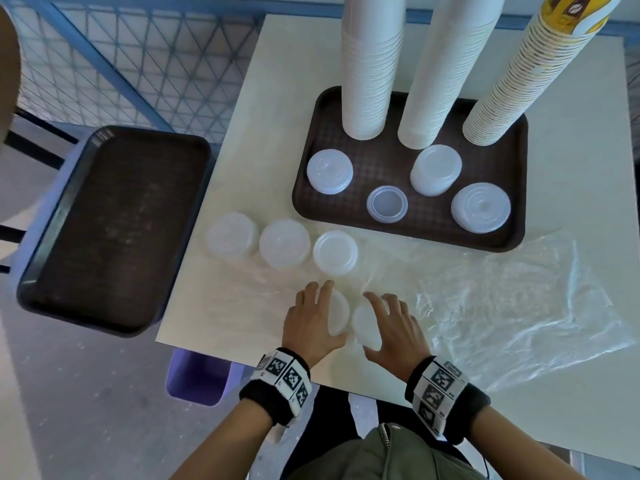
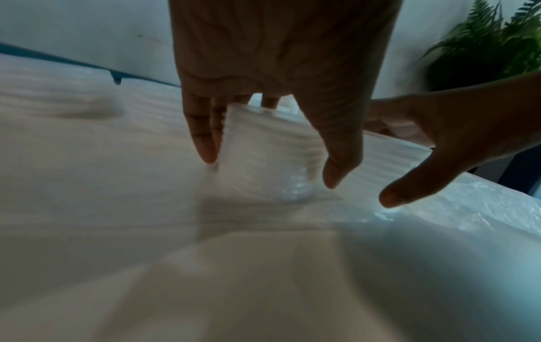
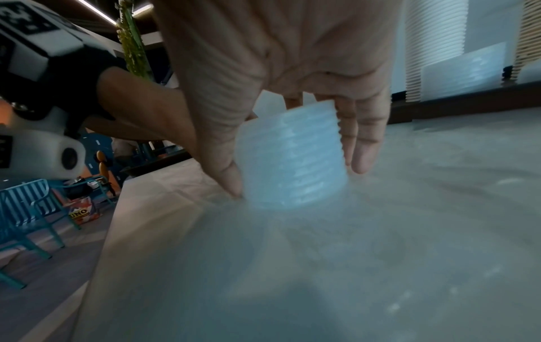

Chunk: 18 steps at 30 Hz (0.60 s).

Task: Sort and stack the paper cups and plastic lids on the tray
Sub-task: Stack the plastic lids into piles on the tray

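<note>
i see the pale table [image 1: 277, 98] with the brown tray [image 1: 516, 216] on its far half, and a second dark tray [image 1: 104, 230] sitting off the table's left edge. a crumpled clear plastic sheet [image 1: 502, 306] covers the table's near right. on the brown tray stand three tall cup stacks: two white ones [image 1: 372, 64] and a yellow-printed one [image 1: 526, 71] at the right. in front of them on the tray i count four piles of plastic lids [image 1: 329, 171]. three more lid piles [image 1: 284, 243] sit in a row on the table just left of the tray's near corner. my left hand [image 1: 313, 320] grips a short lid stack [image 2: 263, 152] between thumb and fingers, low at the table near its front edge. my right hand [image 1: 394, 329] grips another lid stack [image 3: 295, 159] the same way, just beside the first; both wrist views are blurred, so i think each stack touches the surface.
</note>
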### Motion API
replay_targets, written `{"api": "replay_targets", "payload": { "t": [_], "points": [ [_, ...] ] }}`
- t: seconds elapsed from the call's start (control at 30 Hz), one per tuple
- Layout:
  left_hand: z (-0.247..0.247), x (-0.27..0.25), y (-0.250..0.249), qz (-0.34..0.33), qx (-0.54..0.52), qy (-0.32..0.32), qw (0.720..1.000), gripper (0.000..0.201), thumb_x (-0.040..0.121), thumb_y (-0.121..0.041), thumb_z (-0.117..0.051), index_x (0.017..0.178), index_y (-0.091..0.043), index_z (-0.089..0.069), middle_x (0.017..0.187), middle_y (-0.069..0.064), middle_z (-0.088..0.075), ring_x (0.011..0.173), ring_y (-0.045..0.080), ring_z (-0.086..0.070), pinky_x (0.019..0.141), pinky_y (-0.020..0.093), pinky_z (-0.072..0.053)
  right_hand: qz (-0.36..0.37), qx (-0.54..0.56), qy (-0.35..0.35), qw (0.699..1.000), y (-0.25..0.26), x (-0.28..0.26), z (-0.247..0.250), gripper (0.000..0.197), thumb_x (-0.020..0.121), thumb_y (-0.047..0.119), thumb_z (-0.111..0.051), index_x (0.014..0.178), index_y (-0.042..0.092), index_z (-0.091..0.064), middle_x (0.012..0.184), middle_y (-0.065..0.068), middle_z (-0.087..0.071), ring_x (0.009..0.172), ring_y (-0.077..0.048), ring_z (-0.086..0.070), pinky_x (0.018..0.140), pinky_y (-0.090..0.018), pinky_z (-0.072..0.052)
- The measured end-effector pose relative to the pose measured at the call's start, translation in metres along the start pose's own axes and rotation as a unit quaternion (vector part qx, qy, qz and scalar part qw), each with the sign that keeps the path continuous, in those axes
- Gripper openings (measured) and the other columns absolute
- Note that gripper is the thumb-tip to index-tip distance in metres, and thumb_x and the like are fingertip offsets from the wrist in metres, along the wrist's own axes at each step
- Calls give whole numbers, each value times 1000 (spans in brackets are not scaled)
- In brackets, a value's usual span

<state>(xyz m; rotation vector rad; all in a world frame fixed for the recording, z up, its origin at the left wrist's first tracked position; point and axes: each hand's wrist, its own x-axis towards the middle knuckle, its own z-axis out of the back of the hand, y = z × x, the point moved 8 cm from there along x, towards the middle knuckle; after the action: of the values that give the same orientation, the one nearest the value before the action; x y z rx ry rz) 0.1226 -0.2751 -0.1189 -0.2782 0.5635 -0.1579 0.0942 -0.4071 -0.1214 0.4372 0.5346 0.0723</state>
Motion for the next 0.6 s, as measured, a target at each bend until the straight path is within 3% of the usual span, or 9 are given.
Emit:
{"api": "replay_targets", "payload": {
  "t": [0.07, 0.13, 0.27, 0.5, 0.6],
  "points": [
    [-2, 2, 1, 6, -20, -15, 1000, 92, 68, -47, -70, 141, -17, -25, 138, 6, -34, 122, 26, -39, 88, 36, -46, -4, 11, -7, 1000, -1, 1, -1, 93, 67, 30, -75, 127, 32, -4, 132, -14, -38, 118, -32, -43, 91, -40, -46],
    [-3, 4, 2, 10, -39, -23, 999, 92, 64, -46, -74, 139, -17, -29, 135, 7, -36, 120, 27, -40, 87, 37, -47, -10, 19, -8, 1000, -3, 2, -2, 96, 65, 27, -77, 129, 31, -7, 129, -15, -39, 115, -34, -43, 89, -40, -48],
    [-4, 5, 3, 10, -40, -28, 999, 91, 64, -41, -75, 139, -16, -30, 132, 9, -39, 119, 28, -40, 88, 36, -47, -29, 24, 6, 999, -5, 5, -2, 88, 68, 28, -74, 141, 21, -26, 130, -12, -37, 119, -31, -39, 94, -35, -44],
    [-4, 7, 4, 3, -36, -43, 998, 90, 60, -38, -77, 135, -19, -30, 123, 12, -44, 111, 32, -45, 82, 37, -49, -38, 69, -11, 997, -9, 4, 7, 84, 64, 35, -74, 136, 22, -33, 124, -7, -43, 115, -27, -44, 93, -32, -44],
    [-2, 6, 9, 17, -56, -23, 998, 89, 63, -37, -76, 137, -18, -30, 127, 8, -39, 115, 27, -42, 83, 34, -47, -31, 119, -39, 992, -12, 0, 16, 84, 61, 33, -77, 133, 21, -36, 120, -7, -45, 110, -26, -50, 85, -30, -45]
  ]
}}
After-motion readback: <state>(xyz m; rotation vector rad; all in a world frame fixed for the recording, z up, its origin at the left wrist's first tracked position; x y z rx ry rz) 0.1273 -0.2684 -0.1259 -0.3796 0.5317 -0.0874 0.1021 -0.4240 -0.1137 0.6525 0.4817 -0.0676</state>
